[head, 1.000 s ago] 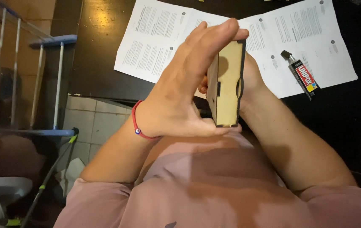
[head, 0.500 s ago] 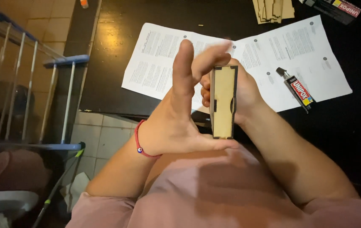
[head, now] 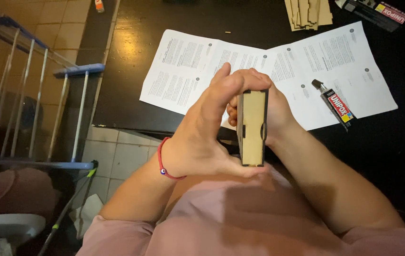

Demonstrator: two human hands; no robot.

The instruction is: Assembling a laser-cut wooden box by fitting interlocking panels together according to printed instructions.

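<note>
Nearest the camera: a pink shirt (head: 240, 223) fills the lower frame, with both forearms rising from it toward the middle.

Left hand (head: 207, 137): red cord bracelet (head: 162, 163) at the wrist. The palm lies flat against the left face of a wooden box (head: 252, 127), thumb under its near end, fingers curled over its far end. Grip clamped on the box.

Right hand (head: 271, 114): mostly hidden behind the box, pressed against its right face, fingertips meeting the left hand's at the far top corner. Grip likewise clamped on the box.

The box is a thin, pale plywood piece with dark cut edges, held in the air above the tabletop's near edge, just in front of the chest. Its narrow edge faces the camera; its long axis runs near to far, roughly straight away from the person. Small slots show along the edge.

Beyond the hands, on the dark tabletop (head: 131, 95): an unfolded white instruction sheet (head: 188, 66) with dense print, partly covered by the hands. On its right part lies a small glue tube (head: 333, 104), black cap, red-and-white label, lying diagonally.

Far edge: a stack of flat plywood pieces (head: 308, 12); to its right a dark oblong carton (head: 377, 13) with a red label.

Left, off the tabletop: a metal drying rack (head: 36, 95) over tiled floor.
</note>
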